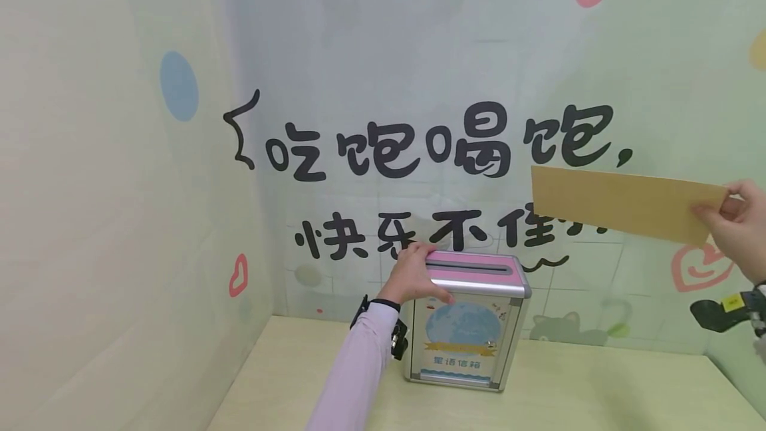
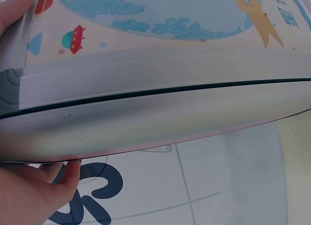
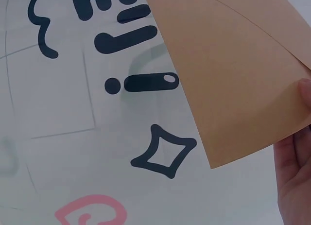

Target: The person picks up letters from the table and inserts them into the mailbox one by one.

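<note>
A small metal box [image 1: 463,331] with a pink slotted lid [image 1: 479,270] and a printed front stands on the pale table [image 1: 598,391]. My left hand [image 1: 413,276] grips the box's top left corner, thumb along the front edge. In the left wrist view the box's rim [image 2: 160,113] fills the frame, with my left hand's fingers [image 2: 34,191] curled under it. My right hand [image 1: 733,221] pinches the right end of a brown envelope [image 1: 622,201], held flat in the air above and right of the box. The right wrist view shows the envelope [image 3: 243,74] close up with a fingertip [image 3: 303,91] on it.
Pastel walls with black lettering, dots and hearts enclose the table on the left, back and right. A wrist-worn black device [image 1: 727,308] sits below my right hand. Bare tabletop lies on both sides of the box.
</note>
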Available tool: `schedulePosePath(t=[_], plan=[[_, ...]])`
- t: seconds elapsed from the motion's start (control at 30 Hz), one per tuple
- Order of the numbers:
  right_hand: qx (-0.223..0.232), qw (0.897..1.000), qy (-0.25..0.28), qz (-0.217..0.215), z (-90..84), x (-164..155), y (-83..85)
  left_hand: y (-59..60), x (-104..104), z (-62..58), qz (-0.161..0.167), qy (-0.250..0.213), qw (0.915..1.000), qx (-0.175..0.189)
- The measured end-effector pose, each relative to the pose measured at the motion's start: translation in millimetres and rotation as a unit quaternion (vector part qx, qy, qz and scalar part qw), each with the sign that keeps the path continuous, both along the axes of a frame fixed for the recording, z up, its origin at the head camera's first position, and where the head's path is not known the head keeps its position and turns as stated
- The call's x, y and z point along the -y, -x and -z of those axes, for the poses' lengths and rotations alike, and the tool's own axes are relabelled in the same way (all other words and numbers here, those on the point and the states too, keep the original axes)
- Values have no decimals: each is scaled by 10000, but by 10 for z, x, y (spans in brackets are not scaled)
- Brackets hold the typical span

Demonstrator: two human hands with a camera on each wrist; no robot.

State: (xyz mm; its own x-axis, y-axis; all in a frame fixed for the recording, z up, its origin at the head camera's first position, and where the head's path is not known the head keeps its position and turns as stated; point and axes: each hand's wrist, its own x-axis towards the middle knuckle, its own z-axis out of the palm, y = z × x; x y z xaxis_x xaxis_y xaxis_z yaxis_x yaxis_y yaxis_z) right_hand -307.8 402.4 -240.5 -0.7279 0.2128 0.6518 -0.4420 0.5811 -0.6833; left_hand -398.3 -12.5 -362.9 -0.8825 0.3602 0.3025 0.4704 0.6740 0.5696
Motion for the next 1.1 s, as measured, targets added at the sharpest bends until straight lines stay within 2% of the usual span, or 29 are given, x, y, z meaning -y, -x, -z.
schedulePosePath(t=[0.07, 0.3, 0.47, 0.63, 0.83, 0.93, 1.1], plan=[[-80, 9999, 107, -77, -50, 21, 2, 1, 3, 0, -3, -10, 10000, 14], [92, 9974, -206, 679, -226, 118, -7, -5, 5, -4, 15, -10, 10000, 1], [69, 9962, -40, 871, -395, 241, -8, -18, 7, -22, -5, 21, 10000, 31], [-138, 9973, -128, 705, -534, 341, -2, -29, 10, -37, 1, 50, 10000, 41], [-444, 9989, -108, 74, -702, 461, 12, -39, 14, -47, 5, 43, 10000, 11], [-389, 9992, -116, -47, -790, 551, 13, -37, 18, -42, 2, 15, 10000, 28], [-351, 9983, -419, -194, -893, 705, 27, -22, 13, -25, 5, 38, 10000, 71]])
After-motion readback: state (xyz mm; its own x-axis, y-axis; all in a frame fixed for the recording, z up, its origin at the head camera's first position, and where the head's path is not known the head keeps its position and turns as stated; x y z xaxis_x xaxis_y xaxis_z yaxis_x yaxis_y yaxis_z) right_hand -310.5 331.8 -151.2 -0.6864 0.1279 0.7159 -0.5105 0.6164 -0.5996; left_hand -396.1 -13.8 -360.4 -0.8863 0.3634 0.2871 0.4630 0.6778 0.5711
